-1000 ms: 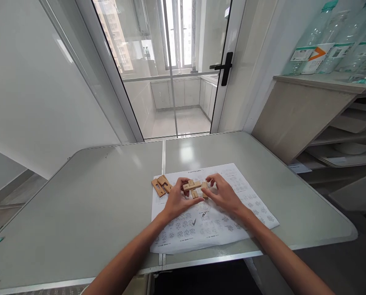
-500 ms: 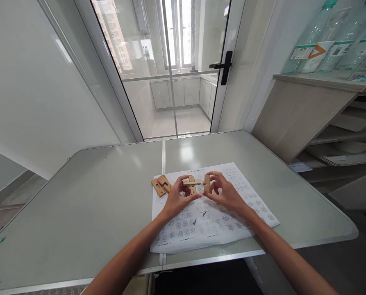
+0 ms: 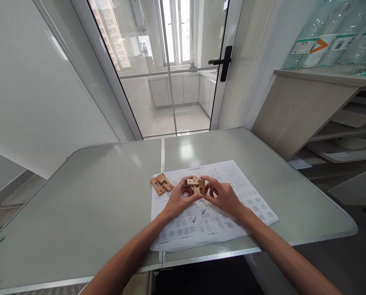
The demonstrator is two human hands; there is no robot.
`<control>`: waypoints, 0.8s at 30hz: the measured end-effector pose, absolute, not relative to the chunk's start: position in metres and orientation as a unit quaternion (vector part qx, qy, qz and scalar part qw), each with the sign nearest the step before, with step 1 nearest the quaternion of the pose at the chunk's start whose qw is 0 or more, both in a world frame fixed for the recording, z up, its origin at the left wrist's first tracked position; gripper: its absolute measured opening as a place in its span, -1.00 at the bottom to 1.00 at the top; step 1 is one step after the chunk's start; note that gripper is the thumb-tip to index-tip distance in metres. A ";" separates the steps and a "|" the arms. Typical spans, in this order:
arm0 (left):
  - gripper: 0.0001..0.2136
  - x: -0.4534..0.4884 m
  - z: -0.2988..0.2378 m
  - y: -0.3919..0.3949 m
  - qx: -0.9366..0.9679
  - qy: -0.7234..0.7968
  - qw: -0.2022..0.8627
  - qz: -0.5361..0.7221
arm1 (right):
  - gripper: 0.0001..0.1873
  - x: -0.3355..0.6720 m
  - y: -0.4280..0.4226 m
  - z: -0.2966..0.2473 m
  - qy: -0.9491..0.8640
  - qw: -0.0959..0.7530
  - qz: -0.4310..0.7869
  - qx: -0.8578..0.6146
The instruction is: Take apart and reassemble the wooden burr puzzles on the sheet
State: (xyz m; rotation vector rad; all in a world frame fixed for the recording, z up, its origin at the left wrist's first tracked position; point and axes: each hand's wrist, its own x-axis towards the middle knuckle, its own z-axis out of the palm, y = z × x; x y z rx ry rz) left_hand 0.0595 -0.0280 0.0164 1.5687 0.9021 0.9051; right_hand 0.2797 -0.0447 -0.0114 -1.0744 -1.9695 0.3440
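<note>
Over the printed sheet, my left hand [image 3: 180,197] grips a small cluster of interlocking wooden puzzle pieces [image 3: 194,182]. My right hand [image 3: 222,194] pinches an upright wooden puzzle piece [image 3: 202,187] at the cluster's right side, and the two appear to touch. Fingers hide part of the cluster. Left of my hands, two flat wooden pieces with cut-out slots [image 3: 162,184] lie overlapping, partly on the paper's edge; each bears a dark mark like a numeral.
Under my hands a white sheet [image 3: 213,233] printed with rows of small diagrams covers part of the grey-green table [image 3: 115,213]. A glass door [image 3: 183,90] stands beyond the far edge. Shelving [image 3: 308,94] with plastic bottles [image 3: 330,45] on top is at the right.
My right hand has moved left, bringing its wooden piece from a small gap away up against the cluster in my left hand. The view has shifted slightly.
</note>
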 end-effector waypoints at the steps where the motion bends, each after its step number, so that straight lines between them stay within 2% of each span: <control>1: -0.39 0.059 0.017 -0.028 0.654 0.379 0.533 0.380 | -0.53 0.279 -0.045 -0.010 -0.786 0.422 0.138 -0.430; 9: -0.36 0.062 0.018 -0.029 0.647 0.390 0.527 0.389 | -0.56 0.278 -0.045 -0.014 -0.776 0.430 0.116 -0.446; 13: -0.37 0.068 0.017 -0.035 0.648 0.411 0.493 0.409 | -0.50 0.277 -0.045 -0.018 -0.770 0.432 0.128 -0.452; 18: -0.34 0.071 0.014 -0.038 0.664 0.434 0.438 0.423 | -0.39 0.272 -0.048 -0.008 -0.743 0.422 0.266 -0.447; 21: -0.34 0.070 0.012 -0.036 0.662 0.441 0.425 0.432 | -0.38 0.269 -0.049 0.001 -0.715 0.423 0.367 -0.419; 24: -0.34 0.068 0.011 -0.033 0.655 0.451 0.419 0.438 | -0.29 0.269 -0.049 0.008 -0.680 0.424 0.457 -0.385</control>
